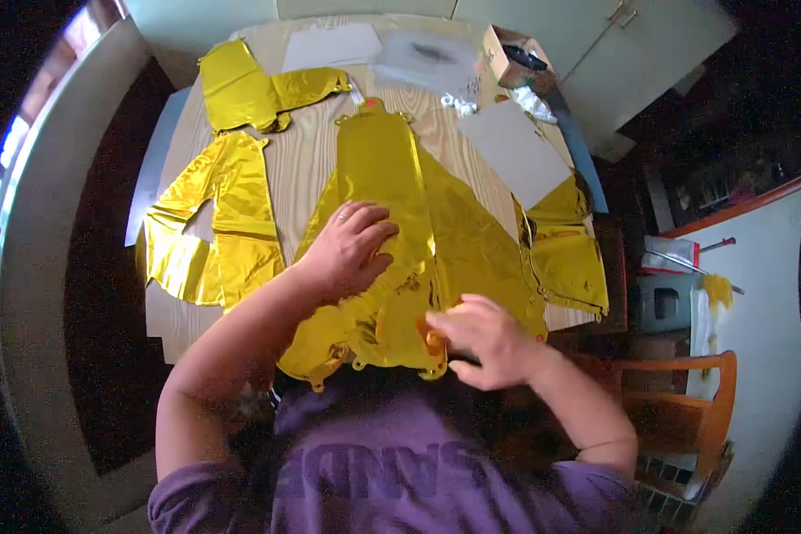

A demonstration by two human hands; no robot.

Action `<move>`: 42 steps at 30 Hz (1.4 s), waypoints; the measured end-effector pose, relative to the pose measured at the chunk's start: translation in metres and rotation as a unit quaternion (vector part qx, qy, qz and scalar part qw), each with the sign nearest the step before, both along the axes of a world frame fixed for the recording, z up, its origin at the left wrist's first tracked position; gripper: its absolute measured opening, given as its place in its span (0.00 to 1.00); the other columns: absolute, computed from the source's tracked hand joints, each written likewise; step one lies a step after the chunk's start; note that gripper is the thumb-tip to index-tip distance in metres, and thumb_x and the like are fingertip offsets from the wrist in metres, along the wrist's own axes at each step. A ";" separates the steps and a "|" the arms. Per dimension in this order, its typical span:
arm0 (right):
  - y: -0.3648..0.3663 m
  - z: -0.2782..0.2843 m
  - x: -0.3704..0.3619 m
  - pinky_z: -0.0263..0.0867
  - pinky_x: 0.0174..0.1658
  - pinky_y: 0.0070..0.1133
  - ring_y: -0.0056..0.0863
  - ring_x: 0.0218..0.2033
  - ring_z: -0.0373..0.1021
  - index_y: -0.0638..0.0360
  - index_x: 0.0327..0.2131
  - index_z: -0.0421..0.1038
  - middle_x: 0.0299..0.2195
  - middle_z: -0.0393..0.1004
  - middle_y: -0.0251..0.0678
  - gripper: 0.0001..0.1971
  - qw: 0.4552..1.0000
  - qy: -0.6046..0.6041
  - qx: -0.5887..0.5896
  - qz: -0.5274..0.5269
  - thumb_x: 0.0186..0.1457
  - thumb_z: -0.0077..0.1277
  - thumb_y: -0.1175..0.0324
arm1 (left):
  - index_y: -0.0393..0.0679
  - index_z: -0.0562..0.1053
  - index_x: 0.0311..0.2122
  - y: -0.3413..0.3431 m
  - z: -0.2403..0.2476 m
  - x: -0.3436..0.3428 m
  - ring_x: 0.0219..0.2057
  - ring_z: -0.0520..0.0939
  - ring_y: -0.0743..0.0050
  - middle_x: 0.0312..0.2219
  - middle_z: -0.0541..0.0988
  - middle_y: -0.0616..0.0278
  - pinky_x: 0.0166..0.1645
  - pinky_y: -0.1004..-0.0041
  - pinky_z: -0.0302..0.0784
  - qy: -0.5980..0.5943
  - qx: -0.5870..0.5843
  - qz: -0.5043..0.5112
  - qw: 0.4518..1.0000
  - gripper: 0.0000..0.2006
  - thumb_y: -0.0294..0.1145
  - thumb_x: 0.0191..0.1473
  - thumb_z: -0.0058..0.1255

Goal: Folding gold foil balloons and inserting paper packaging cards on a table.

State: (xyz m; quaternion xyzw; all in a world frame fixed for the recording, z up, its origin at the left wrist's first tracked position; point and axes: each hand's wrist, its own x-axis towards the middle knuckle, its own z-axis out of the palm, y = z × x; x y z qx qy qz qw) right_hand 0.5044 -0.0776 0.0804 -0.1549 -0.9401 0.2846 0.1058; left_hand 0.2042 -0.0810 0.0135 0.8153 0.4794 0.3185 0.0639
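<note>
A big gold foil balloon (400, 205) lies flat, uninflated, in the middle of the wooden counter (307, 151). The left hand (351, 249) presses on it, grip open, fingers spread. The right hand (485, 338) pinches the balloon's near edge, grip closed on the foil. More gold foil pieces (214, 222) lie left and right. Far off sit white paper sheets (516, 151) and a small cardboard box (512, 58).
</note>
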 end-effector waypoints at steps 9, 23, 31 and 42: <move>0.150 -0.033 -0.054 0.72 0.37 0.30 0.37 0.31 0.76 0.65 0.39 0.73 0.29 0.79 0.47 0.21 0.941 0.018 0.084 -0.329 0.47 0.65 0.60 | 0.40 0.71 0.50 -0.003 0.002 0.003 0.53 0.70 0.42 0.50 0.71 0.47 0.58 0.51 0.67 0.007 -0.007 0.020 1.000 0.23 0.32 0.46 0.59; 0.152 -0.024 -0.086 0.70 0.40 0.31 0.42 0.35 0.76 0.62 0.34 0.73 0.31 0.79 0.43 0.15 0.926 -0.052 0.122 -0.352 0.47 0.62 0.62 | 0.42 0.70 0.51 -0.008 0.001 -0.002 0.55 0.69 0.41 0.50 0.71 0.47 0.62 0.48 0.63 0.000 -0.016 0.024 1.000 0.23 0.35 0.49 0.57; 0.181 -0.021 -0.082 0.69 0.41 0.31 0.42 0.33 0.75 0.63 0.30 0.73 0.29 0.78 0.44 0.16 0.919 -0.155 -0.063 -0.357 0.46 0.63 0.59 | 0.43 0.71 0.51 -0.007 0.001 0.000 0.55 0.69 0.41 0.50 0.71 0.48 0.62 0.48 0.63 0.003 -0.016 0.027 1.000 0.23 0.35 0.49 0.58; 0.149 -0.012 -0.098 0.64 0.37 0.34 0.37 0.30 0.74 0.59 0.25 0.75 0.25 0.76 0.39 0.09 0.898 -0.116 0.304 -0.296 0.52 0.57 0.64 | 0.42 0.72 0.49 -0.007 0.002 0.000 0.57 0.68 0.46 0.51 0.71 0.50 0.64 0.51 0.59 -0.001 -0.029 0.032 0.999 0.20 0.38 0.52 0.56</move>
